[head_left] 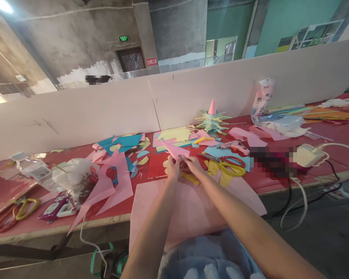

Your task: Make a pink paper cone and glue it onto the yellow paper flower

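A pink paper cone point(174, 150) is held between my two hands, its tip pointing up and to the left. My left hand point(173, 167) closes on the lower left side of the cone. My right hand point(193, 165) grips its wide end from the right, fingers bent around the edge. Below them lies a large pink paper sheet point(197, 209) that hangs over the table's front edge. Close to my right hand are scissors with red and yellow handles point(232, 166) and strips of yellow paper point(225, 178).
A layered paper tree with a pink cone top point(212, 108) stands by the white partition point(119, 112). Pink and blue paper scraps point(120, 174) litter the left side. A pink glue gun point(235, 146), a white charger point(310, 155) and cables lie right. More scissors point(16, 213) rest far left.
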Action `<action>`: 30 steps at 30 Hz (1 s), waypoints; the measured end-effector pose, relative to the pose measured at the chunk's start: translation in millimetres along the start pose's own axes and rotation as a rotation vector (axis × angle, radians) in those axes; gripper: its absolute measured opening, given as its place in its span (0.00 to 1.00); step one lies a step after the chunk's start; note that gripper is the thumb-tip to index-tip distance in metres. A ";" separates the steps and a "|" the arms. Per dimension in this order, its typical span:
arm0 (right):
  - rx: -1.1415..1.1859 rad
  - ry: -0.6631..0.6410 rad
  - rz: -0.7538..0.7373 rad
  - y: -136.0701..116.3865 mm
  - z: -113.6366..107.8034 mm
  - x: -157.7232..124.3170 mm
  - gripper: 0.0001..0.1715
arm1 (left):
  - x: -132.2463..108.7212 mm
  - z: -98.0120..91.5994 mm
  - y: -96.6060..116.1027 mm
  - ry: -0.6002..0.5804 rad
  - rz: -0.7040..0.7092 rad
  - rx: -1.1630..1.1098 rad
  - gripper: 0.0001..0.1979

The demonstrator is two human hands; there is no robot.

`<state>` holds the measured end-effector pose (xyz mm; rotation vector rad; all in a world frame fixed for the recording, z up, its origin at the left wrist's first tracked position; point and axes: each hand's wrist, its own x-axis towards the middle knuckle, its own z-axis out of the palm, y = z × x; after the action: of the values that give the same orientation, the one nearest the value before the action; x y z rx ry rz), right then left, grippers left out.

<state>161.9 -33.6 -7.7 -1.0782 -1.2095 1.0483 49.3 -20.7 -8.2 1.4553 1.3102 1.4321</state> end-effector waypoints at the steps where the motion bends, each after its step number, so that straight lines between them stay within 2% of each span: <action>1: 0.005 -0.005 0.002 0.3 -0.1 0.3 0.27 | -0.1 -0.4 0.3 -0.006 0.000 0.000 0.09; 12: 0.067 -0.024 0.044 3.7 -0.3 2.4 0.26 | -3.3 -2.8 9.0 -0.021 -0.072 0.007 0.08; 16: 0.111 -0.041 0.078 -0.4 -1.0 0.9 0.25 | -6.0 -4.3 15.5 -0.005 -0.103 0.006 0.11; 21: 0.194 -0.083 0.132 -4.3 -1.5 -1.5 0.30 | -8.2 -4.2 18.8 -0.025 -0.111 -0.024 0.12; 25: 0.265 -0.058 0.162 -2.0 -1.0 0.5 0.28 | -7.8 -4.1 16.5 -0.048 -0.087 -0.048 0.13; 30: 0.346 -0.016 0.171 -0.6 -1.2 4.0 0.26 | -8.9 -4.7 20.4 -0.019 -0.139 -0.046 0.13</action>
<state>163.4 -29.9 -6.5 -0.9122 -0.9158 1.3442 49.4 -34.9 9.5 1.3189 1.3311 1.3459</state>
